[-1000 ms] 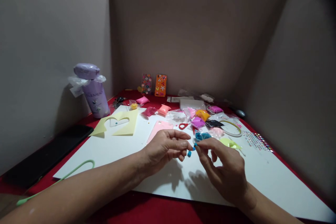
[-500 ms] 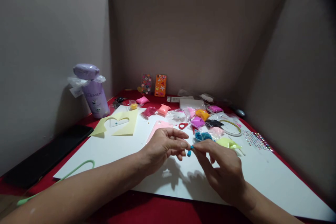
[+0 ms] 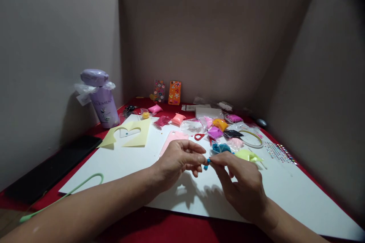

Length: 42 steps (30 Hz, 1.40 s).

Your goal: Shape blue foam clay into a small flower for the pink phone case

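So, right fingers point(image 3: 222, 157) pinch blue bit point(image 3: 208, 160), left fingers point(image 3: 197, 158) perhaps touching.

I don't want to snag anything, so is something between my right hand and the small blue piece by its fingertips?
Nothing visible is: the right hand has its fingertips right at the small blue piece. The blue packet lies beyond them, not between.

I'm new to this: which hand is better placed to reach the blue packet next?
Probably the right hand, though it pinches a blue bit: the blue packet lies just beyond it. The left hand sits in front of the pink case.
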Each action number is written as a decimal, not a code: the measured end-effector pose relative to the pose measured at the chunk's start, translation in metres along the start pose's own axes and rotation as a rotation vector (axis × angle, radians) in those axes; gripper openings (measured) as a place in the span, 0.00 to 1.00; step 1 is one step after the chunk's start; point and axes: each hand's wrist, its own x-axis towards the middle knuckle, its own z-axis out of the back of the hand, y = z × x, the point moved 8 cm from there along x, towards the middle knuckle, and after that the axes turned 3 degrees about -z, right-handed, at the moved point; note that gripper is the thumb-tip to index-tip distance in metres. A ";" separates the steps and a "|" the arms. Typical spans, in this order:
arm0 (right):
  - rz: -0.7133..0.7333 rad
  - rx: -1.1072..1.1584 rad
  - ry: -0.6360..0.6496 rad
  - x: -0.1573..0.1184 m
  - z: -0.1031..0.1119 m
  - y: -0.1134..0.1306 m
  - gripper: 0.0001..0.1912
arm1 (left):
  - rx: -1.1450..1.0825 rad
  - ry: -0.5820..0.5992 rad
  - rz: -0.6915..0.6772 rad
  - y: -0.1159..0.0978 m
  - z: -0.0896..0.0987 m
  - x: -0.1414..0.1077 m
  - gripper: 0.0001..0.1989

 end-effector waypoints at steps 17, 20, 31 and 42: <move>-0.022 0.091 0.015 0.000 0.001 -0.002 0.11 | 0.058 0.165 0.029 0.007 -0.012 -0.003 0.09; -0.015 0.115 0.052 0.000 -0.002 -0.001 0.13 | 0.045 0.148 0.040 0.008 -0.010 -0.002 0.08; -0.055 0.148 0.047 0.000 -0.004 -0.007 0.11 | 0.070 0.174 0.054 0.010 -0.011 -0.001 0.12; -0.054 0.122 0.047 0.000 -0.002 -0.007 0.07 | 0.064 0.182 0.069 0.011 -0.011 -0.001 0.12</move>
